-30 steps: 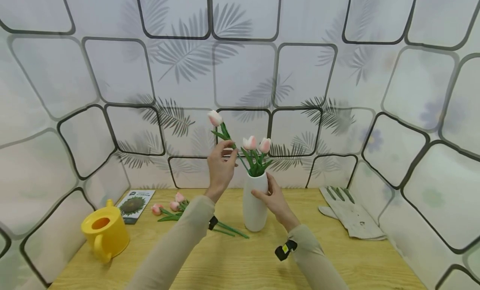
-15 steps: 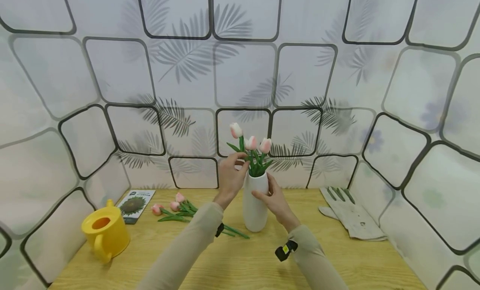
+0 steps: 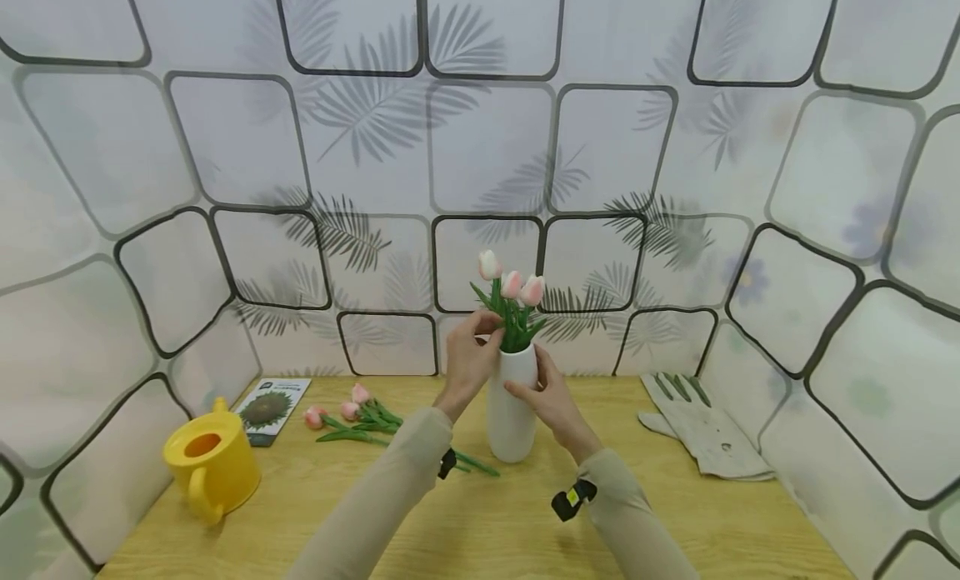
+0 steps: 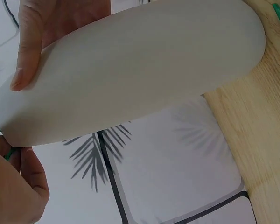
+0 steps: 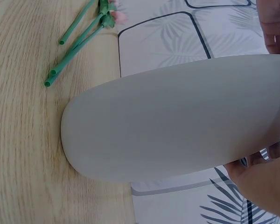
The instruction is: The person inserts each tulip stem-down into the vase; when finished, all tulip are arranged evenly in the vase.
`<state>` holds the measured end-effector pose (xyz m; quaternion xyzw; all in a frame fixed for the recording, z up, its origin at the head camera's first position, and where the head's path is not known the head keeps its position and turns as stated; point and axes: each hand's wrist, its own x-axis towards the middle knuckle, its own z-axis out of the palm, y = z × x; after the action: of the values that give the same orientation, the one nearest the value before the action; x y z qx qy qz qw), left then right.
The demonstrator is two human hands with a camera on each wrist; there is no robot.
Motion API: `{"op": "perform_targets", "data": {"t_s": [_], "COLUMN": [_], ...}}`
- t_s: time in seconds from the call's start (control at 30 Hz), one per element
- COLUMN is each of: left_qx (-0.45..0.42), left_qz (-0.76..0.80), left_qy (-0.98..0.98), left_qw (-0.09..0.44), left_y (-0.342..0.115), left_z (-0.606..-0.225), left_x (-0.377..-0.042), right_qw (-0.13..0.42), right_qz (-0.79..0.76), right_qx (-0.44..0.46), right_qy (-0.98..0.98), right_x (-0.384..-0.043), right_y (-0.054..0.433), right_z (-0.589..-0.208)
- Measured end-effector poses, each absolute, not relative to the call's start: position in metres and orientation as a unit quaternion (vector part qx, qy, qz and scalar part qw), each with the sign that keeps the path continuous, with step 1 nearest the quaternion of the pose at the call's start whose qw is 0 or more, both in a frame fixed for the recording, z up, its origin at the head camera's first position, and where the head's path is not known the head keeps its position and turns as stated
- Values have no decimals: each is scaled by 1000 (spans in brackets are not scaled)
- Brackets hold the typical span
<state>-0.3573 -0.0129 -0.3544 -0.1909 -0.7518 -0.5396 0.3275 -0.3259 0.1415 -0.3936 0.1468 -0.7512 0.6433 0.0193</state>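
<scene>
A white vase (image 3: 512, 413) stands upright on the wooden table, with two pink-and-white tulips (image 3: 532, 291) in its mouth. My left hand (image 3: 471, 355) pinches the green stem of another tulip (image 3: 490, 265) at the vase's rim; its pale head rises above the other two. In the left wrist view a bit of green stem (image 4: 9, 154) shows between the fingers beside the rim. How deep that stem reaches is hidden. My right hand (image 3: 553, 401) grips the vase's upper right side, thumb across its front. The right wrist view shows the vase body (image 5: 172, 121) from close by.
Several pink tulips (image 3: 352, 412) lie on the table left of the vase, partly behind the left forearm. A yellow watering can (image 3: 217, 472) and a sunflower seed packet (image 3: 272, 409) sit at the left. A pair of pale gloves (image 3: 708, 434) lies at the right.
My left hand has moved right and down with its tulip, bringing the stem to the vase's mouth and the flower head beside the other two. The right hand keeps holding the vase in place.
</scene>
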Motion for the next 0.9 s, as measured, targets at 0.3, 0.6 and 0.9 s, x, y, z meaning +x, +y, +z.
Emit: {"op": "perform_targets", "data": {"t_s": [0.3,0.6,0.9], "left_qx": [-198,-184,-175], "left_qz": [-590,-609,-607], "left_qy": [-743,-734,-738], "left_qw": [246,237,238], "left_y": [-17,-20,-21], "left_z": [-357,-356,-359], "left_x": [-364,-361,-359], "right_qw": [18,22,27], "right_qz": [639,638,635], "right_qx": [144,147,145], "right_qy": [-755,-756,-758], "right_x": [-326,-326,-326], "right_y": [141,142,142], "right_z": [-392,-392,-394]}}
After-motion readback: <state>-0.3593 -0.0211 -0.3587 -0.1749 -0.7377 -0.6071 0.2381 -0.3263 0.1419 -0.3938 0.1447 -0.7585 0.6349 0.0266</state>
